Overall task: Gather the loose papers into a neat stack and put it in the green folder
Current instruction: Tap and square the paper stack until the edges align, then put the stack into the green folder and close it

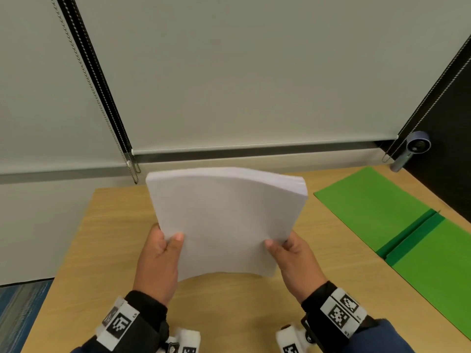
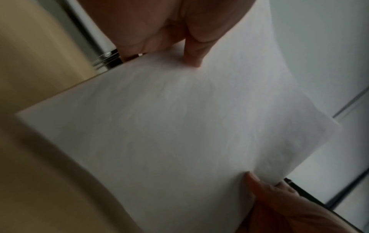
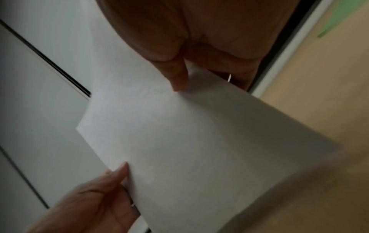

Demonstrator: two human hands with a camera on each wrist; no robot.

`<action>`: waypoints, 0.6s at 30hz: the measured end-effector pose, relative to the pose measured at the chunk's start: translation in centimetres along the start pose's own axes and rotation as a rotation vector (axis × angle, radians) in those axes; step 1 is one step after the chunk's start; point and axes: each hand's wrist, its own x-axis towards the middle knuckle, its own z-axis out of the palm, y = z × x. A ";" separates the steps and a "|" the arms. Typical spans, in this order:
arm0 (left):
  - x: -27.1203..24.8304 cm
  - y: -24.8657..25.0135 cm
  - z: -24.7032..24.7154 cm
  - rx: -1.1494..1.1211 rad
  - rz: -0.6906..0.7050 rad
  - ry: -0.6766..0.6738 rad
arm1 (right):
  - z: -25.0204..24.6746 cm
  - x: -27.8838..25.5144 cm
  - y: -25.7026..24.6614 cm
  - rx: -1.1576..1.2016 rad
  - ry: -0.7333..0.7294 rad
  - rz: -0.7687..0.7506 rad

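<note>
A thick stack of white papers [image 1: 224,217] is held up off the wooden table [image 1: 242,307], tilted and bowed across its width. My left hand [image 1: 160,253] grips its left edge, thumb on the front sheet. Gripping the right edge the same way is my right hand [image 1: 290,256]. The green folder [image 1: 402,225] lies open flat on the table at the right, its darker spine crease in the middle. In the left wrist view the stack [image 2: 169,134] fills the frame, with my thumb on it. The right wrist view shows the same stack [image 3: 189,141] between both hands.
Window blinds with bead chains [image 1: 84,80] hang behind the table. A small camera device [image 1: 413,149] stands at the far right corner. The table's left edge drops to blue carpet [image 1: 20,314].
</note>
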 end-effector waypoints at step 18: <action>-3.1 2.6 5.4 -0.117 -0.132 -0.276 | -9.2 -1.7 -2.1 0.224 0.015 0.085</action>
